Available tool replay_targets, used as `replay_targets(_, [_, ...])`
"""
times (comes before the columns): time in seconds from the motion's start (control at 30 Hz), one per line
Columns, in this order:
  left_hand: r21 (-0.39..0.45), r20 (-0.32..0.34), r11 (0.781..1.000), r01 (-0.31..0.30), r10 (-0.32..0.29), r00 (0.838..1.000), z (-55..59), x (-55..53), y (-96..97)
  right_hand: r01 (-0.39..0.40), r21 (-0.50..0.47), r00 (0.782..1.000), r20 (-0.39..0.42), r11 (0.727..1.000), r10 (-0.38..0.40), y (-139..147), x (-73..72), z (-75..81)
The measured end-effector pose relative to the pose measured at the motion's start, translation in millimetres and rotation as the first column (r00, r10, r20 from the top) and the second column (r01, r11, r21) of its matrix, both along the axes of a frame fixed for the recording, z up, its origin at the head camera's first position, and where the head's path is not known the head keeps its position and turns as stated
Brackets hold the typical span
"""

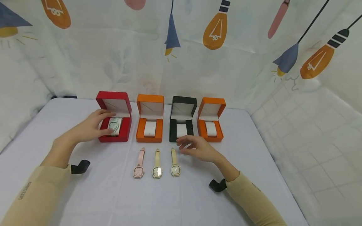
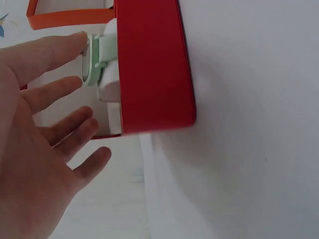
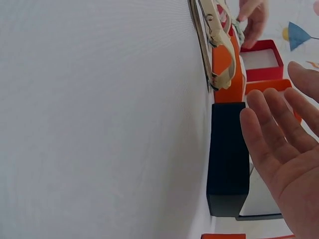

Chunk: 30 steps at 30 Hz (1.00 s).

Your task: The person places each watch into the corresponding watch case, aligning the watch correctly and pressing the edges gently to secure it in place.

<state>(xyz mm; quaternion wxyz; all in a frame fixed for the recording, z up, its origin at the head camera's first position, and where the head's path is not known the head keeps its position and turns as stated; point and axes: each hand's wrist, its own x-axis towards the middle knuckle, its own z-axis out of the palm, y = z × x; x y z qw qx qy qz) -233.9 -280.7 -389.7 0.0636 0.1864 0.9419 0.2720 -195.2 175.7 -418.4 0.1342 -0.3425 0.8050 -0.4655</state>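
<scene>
My left hand [image 1: 90, 127] is at the red watch box [image 1: 124, 134], which stands with its lid up. A mint-green watch [image 1: 113, 125] sits on the white cushion inside. In the left wrist view, the thumb and index fingertips are right at the watch's case [image 2: 93, 59], while the other fingers spread loosely. My right hand [image 1: 201, 149] hovers with relaxed fingers in front of the dark green watch box [image 1: 172, 131], holding nothing. Close to its fingertips lies a cream-strapped watch [image 1: 175, 169]. Beside that are a pale yellow watch [image 1: 157, 172] and a pink watch [image 1: 138, 172].
Two orange watch boxes, one left of centre [image 1: 140, 131] and one at the right [image 1: 202, 130], stand lid-up in the row, each with a white cushion. A white cloth covers the table [image 1: 158, 204]. A lamp-patterned curtain [image 1: 135, 56] hangs behind.
</scene>
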Motion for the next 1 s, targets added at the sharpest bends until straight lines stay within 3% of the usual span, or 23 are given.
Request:
replay_targets(0.13, [0.003, -0.114, 1.0, 0.031, -0.031, 0.993, 6.4, 1.3, 17.1, -0.01, 0.006, 1.0, -0.009, 1.0, 0.01, 0.1, 0.3, 0.5])
replay_targets(0.23, [0.012, -0.148, 0.999, 0.05, -0.048, 0.988, 10.9, 2.4, 30.2, -0.014, 0.013, 1.0, -0.016, 1.0, 0.015, 0.0, 0.4, 1.2])
replay_targets(0.47, [-0.002, -0.173, 0.995, 0.098, -0.096, 0.98, 11.7, 3.3, 56.5, -0.019, 0.032, 1.0, -0.013, 0.999, 0.019, 0.5, 1.3, -0.6])
replay_targets(0.63, [0.004, -0.147, 0.991, 0.135, -0.133, 0.98, 8.6, 2.0, 72.9, 0.005, 0.051, 1.0, -0.004, 0.999, -0.005, 0.0, 3.5, 0.2])
replay_targets(1.0, [-0.032, -0.121, 0.98, 0.194, -0.197, 0.973, -4.2, -9.0, 98.3, 0.006, 0.128, 1.0, 0.002, 0.992, -0.006, -0.9, 7.2, -1.7])
